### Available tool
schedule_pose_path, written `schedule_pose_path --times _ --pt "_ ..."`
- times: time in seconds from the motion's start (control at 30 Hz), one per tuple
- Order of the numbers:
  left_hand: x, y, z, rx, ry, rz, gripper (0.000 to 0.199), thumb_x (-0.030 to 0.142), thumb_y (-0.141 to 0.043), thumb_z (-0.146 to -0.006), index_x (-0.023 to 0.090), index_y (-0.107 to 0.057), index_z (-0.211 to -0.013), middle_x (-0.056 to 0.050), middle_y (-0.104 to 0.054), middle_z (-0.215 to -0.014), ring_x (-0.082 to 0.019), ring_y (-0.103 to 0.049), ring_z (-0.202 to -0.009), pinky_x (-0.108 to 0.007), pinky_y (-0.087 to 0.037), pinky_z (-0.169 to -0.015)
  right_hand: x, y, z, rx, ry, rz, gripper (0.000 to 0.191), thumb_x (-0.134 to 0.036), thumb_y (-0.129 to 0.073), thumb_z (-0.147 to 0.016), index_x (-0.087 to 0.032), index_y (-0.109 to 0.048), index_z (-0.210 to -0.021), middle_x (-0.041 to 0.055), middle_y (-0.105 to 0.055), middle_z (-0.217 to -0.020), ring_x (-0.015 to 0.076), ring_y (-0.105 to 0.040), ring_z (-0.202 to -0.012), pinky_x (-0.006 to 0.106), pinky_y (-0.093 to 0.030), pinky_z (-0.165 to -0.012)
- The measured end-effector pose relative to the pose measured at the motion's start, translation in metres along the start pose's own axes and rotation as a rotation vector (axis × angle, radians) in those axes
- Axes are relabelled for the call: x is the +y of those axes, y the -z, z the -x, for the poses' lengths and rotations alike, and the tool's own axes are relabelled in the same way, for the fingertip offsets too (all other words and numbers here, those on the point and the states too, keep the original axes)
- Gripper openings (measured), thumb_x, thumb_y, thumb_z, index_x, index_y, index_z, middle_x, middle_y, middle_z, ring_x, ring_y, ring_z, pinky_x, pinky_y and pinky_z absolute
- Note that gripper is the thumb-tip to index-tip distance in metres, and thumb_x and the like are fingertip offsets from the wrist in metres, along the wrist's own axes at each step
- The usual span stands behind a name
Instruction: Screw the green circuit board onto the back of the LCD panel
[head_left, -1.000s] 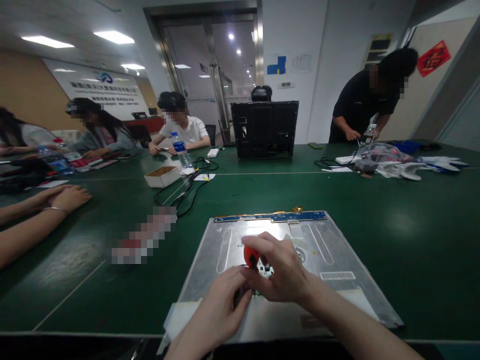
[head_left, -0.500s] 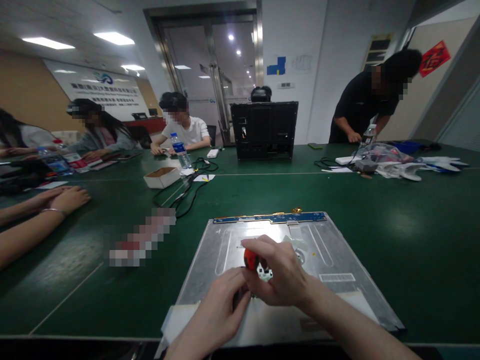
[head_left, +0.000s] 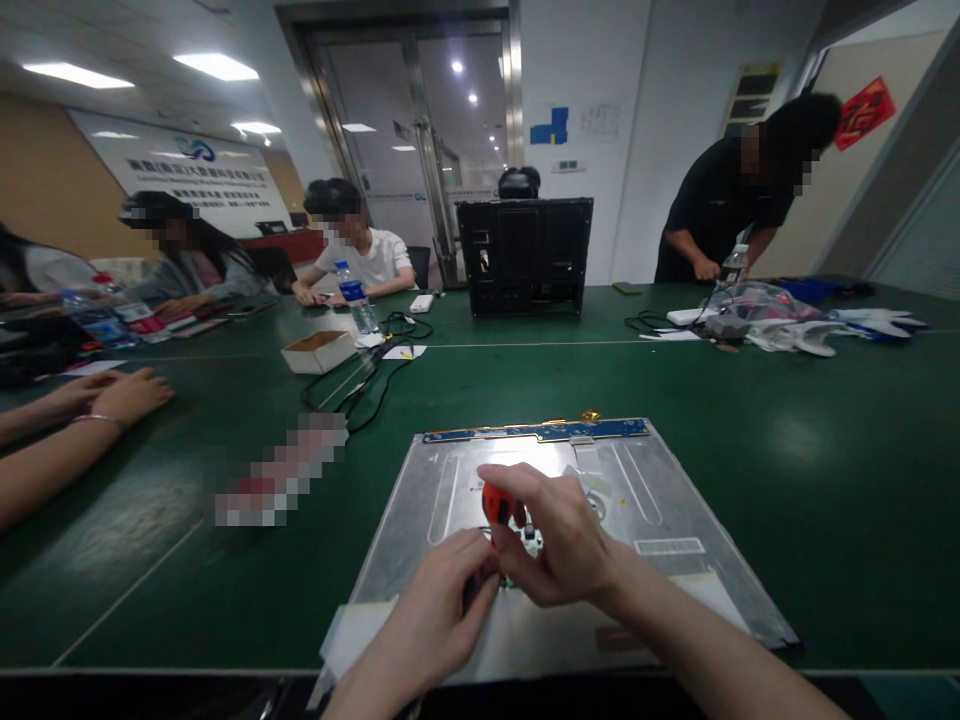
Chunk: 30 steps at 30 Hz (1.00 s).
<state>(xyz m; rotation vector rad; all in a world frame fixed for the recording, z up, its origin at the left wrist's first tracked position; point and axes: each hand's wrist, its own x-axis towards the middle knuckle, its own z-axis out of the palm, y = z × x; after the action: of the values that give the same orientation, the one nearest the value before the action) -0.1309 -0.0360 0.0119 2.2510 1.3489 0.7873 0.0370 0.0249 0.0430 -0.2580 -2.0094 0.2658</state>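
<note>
My right hand [head_left: 566,535] is closed around the red-orange handle of a screwdriver [head_left: 495,502], its index finger over the top of the handle. The screwdriver stands nearly upright, its tip hidden behind my hands. My left hand [head_left: 448,600] is beside it with thumb and fingers bent together near the lower end of the tool; what they pinch is hidden. Under both hands lies a silver metal display panel [head_left: 409,530], back side up, with a blue circuit strip [head_left: 600,430] along its far edge. A small green circuit board [head_left: 532,541] shows partly between my hands.
On the green table [head_left: 750,440] are an open cardboard box [head_left: 321,353], black cables [head_left: 375,400], a water bottle [head_left: 355,300] and a black monitor housing [head_left: 525,255]. Another person's hands [head_left: 131,400] rest at the left. Gloves and plastic [head_left: 780,320] lie far right.
The whole view has shifted slightly. The screwdriver handle has turned a little, showing a different side, within my right fingers. My left hand stays by its lower end.
</note>
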Motion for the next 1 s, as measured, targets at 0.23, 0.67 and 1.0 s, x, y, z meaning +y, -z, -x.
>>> schedule_pose_path --times 0.23,0.67,1.0 --pt "0.0007 -0.0011 0.0 0.005 0.016 0.01 0.014 0.009 -0.044 -0.08 0.019 -0.055 -0.079 -0.004 -0.063 -0.079 -0.019 -0.058 -0.072 -0.029 -0.046 -0.067 0.0 -0.0025 -0.0014 0.066 -0.009 0.054 0.042 -0.022 -0.051 -0.086 -0.02 -0.037 -0.126 -0.0026 -0.055 -0.072 0.012 -0.049 -0.056 0.023 -0.037 -0.045" --pt "-0.0026 -0.0016 -0.0008 0.001 -0.02 -0.007 0.013 0.011 -0.046 -0.082 0.019 -0.055 -0.08 -0.004 -0.065 -0.08 -0.02 -0.061 -0.073 -0.028 -0.047 -0.066 -0.0004 0.0002 -0.0017 -0.008 -0.01 -0.01 0.051 -0.018 -0.048 -0.081 -0.017 -0.037 -0.13 0.0036 -0.06 -0.084 0.0145 -0.056 -0.069 0.025 -0.045 -0.049" --pt "-0.0009 -0.0004 -0.0003 0.002 -0.015 -0.001 0.012 0.011 -0.045 -0.082 0.018 -0.055 -0.082 -0.004 -0.065 -0.079 -0.02 -0.061 -0.073 -0.028 -0.047 -0.066 -0.0004 -0.0021 -0.0001 0.019 -0.047 0.009 0.055 -0.015 -0.049 -0.079 -0.018 -0.034 -0.132 0.0026 -0.059 -0.083 0.0138 -0.055 -0.066 0.024 -0.045 -0.049"
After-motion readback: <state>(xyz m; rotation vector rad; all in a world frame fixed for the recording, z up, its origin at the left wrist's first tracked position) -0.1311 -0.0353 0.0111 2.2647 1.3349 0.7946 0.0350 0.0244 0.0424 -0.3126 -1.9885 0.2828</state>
